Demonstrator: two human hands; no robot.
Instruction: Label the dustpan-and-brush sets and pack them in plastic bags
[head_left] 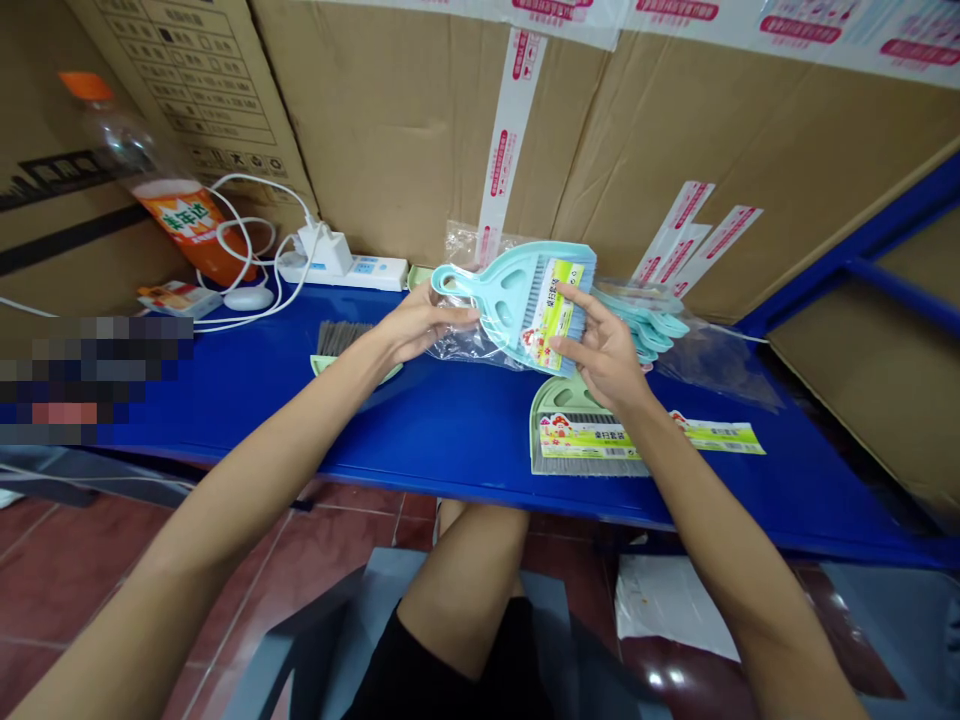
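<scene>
Raised above the blue table is a light-blue dustpan-and-brush set [502,300], with a yellow-green printed label [553,310] across its bristles. My left hand [418,325] is closed round the handle end. With thumb and fingers, my right hand [606,352] grips the label and the brush side. Below my right hand lies a green dustpan set [574,396] with grey bristles and a similar label, partly hidden by my forearm. Another loose label [726,437] sits right of it. A green brush [341,340] with grey bristles rests beyond my left forearm, partly covered.
More light-blue dustpans [651,328] are stacked behind my right hand, near clear plastic bags [716,365]. At the back left stand an orange drink bottle [180,215] and a power strip [379,272] with white cables. Cardboard boxes [420,120] wall the back; a blue metal frame [847,250] borders the right.
</scene>
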